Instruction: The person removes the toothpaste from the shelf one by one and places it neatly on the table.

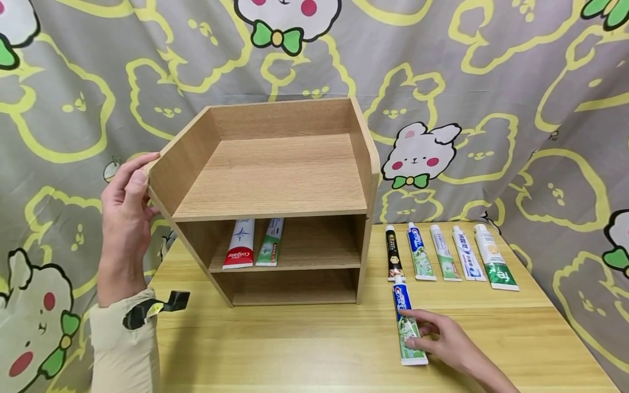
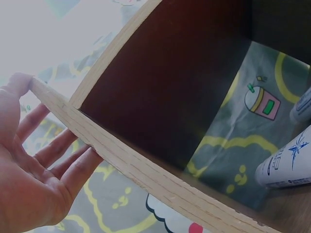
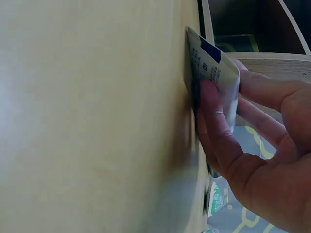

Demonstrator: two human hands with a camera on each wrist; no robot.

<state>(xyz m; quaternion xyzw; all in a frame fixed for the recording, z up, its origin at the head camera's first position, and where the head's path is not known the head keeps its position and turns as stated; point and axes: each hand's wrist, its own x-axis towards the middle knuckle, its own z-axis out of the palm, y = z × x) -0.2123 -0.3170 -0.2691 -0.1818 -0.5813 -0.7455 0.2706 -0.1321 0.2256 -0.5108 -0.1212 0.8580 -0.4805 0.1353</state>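
Note:
At the left, my left hand [image 1: 125,204] grips the upper front corner of a light wood desktop shelf [image 1: 275,177]. In the left wrist view, the thumb and fingers [image 2: 80,170] lie on either side of the panel's edge. My right hand [image 1: 449,341], at the lower right, pinches a blue, white and green Crest toothpaste tube [image 1: 402,297] between thumb and fingers, just above or on the table. Its flat end [image 3: 218,73] shows in the right wrist view. On the shelf's middle level lie a red and white Colgate tube [image 1: 239,245] and a green and white tube [image 1: 270,245].
To the shelf's right, several toothpaste tubes lie side by side: a black one [image 1: 393,254], a blue and green one [image 1: 420,254], and others up to a white and green one [image 1: 496,259]. A patterned grey curtain [image 1: 314,71] hangs behind the wooden table [image 1: 275,349].

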